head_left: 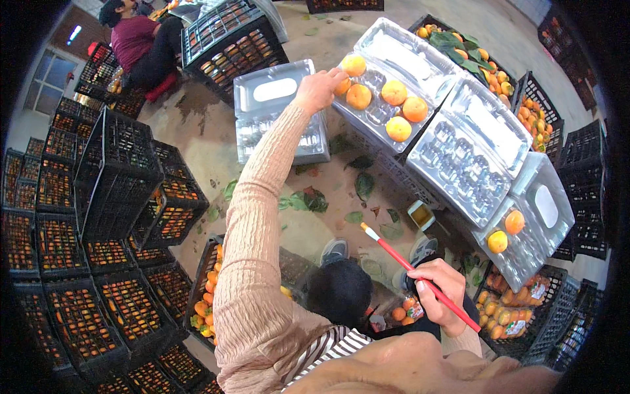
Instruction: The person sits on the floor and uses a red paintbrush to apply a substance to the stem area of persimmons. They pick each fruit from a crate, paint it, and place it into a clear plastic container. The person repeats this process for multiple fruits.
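My left hand [316, 92] stretches forward, its fingers closed around an orange persimmon [342, 86] at the left edge of an open clear plastic clamshell [377, 120]. Several other persimmons [394, 92] sit in that clamshell's moulded hollows. My right hand [441, 295] is near my lap and grips a slim red paintbrush [395, 259], its pale bristle tip pointing up and left. Beside the filled clamshell lies another open clamshell [459, 164] with bare hollows. Farther right, a third clamshell [522, 226] carries two persimmons.
A stack of clamshells [279, 125] stands left of my hand. A container of amber liquid [421, 215] and fallen leaves [314, 199] are on the floor. Black crates [125, 299] of fruit fill the left; a crate with leaves [459, 49] stands behind. Another person [136, 41] sits far left.
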### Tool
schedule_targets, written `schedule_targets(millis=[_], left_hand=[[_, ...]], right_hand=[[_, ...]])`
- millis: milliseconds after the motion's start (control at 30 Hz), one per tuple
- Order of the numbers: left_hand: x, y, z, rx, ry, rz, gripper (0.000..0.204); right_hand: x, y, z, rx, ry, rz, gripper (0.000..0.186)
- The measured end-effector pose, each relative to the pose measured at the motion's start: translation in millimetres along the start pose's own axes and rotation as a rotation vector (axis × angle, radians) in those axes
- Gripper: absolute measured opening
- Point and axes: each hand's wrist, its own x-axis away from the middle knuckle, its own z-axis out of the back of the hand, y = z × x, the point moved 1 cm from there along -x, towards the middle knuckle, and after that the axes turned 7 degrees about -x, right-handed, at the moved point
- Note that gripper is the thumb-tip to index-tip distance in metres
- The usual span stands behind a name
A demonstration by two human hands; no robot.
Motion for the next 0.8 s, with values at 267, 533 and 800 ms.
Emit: schedule_targets(millis=[267, 533, 800], left_hand=[[57.5, 12.3, -18.2, 1.753, 0.369, 1.149, 0.033], [23.3, 22.3, 7.5, 0.316, 0.084, 0.463, 0.05], [38.0, -20.7, -52.3, 1.111, 0.258, 0.646, 0.055]], right_hand=[[-18.8, 15.3, 9.2, 0.134, 0.041, 0.03, 0.017], [-30.1, 19.7, -11.6, 0.128, -0.021, 0.013, 0.019], [-31.7, 21.4, -4.1, 0.106, -0.03, 0.07, 0.018]])
